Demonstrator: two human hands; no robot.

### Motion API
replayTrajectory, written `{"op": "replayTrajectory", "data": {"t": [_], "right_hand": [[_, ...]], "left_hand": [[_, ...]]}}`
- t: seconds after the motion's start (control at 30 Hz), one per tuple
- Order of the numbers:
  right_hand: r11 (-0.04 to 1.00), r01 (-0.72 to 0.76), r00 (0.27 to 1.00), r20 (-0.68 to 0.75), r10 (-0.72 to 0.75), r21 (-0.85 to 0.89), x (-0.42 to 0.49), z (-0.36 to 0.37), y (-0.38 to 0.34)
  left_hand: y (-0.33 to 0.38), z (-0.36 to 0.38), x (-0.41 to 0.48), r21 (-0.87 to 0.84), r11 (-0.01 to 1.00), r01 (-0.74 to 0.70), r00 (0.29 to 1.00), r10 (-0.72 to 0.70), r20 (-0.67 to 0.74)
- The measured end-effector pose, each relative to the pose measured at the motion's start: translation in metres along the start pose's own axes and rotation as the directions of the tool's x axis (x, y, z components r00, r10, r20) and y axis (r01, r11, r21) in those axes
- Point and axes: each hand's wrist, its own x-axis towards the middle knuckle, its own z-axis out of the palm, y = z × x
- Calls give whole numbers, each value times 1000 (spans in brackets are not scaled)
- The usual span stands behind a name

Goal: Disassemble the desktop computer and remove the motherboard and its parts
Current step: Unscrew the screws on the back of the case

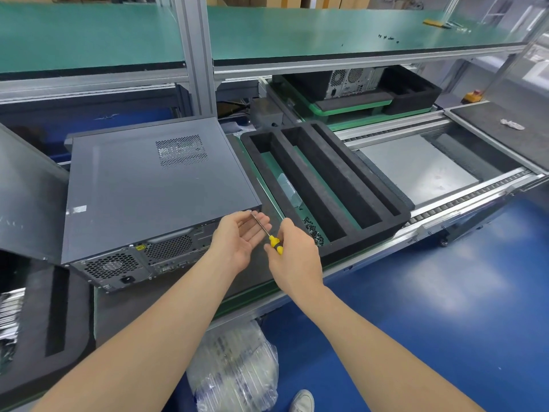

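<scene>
Two bare hands met at the near right corner of a dark grey metal desktop computer case (pixel 154 185), which lay flat on its broad side on the bench, left of centre. Its long axis ran from the person away toward the shelving. Its rear panel (pixel 142 260), with honeycomb fan grilles and a power socket, faced the person, and a perforated vent patch (pixel 181 150) showed on the upturned side panel near the far edge.

The right hand (pixel 292 254) had its fingers curled round the yellow-and-black handle of a slim screwdriver (pixel 274 243). The tool's thin metal shaft slanted up and to the left, away from the person, and its tip sat at the case's near right corner, at the top edge of the rear panel. Whether the tip was seated in a screw could not be told.

The left hand (pixel 237 236) lay palm up with its fingers relaxed and gently cupped, holding nothing, just beneath the shaft and beside that same corner.

Just right of the case sat a black foam tray (pixel 309 188) with three long parallel slots running the same near-to-far way. A heap of small black screws (pixel 313 230) lay at the near end of its leftmost slot. A second computer tower (pixel 353 83) stood on a green tray farther back, under the green shelf.
</scene>
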Motion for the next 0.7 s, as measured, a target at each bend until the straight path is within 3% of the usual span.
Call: {"op": "replayTrajectory", "data": {"t": [0.47, 0.7], "right_hand": [[988, -35, 999, 43, 29, 149, -6, 7, 11], [957, 19, 993, 104, -52, 291, -20, 8, 20]], "left_hand": [[-6, 4, -6, 4, 1000, 2, 1000, -2, -18], [-9, -10, -14, -12, 998, -60, 998, 60, 2]]}}
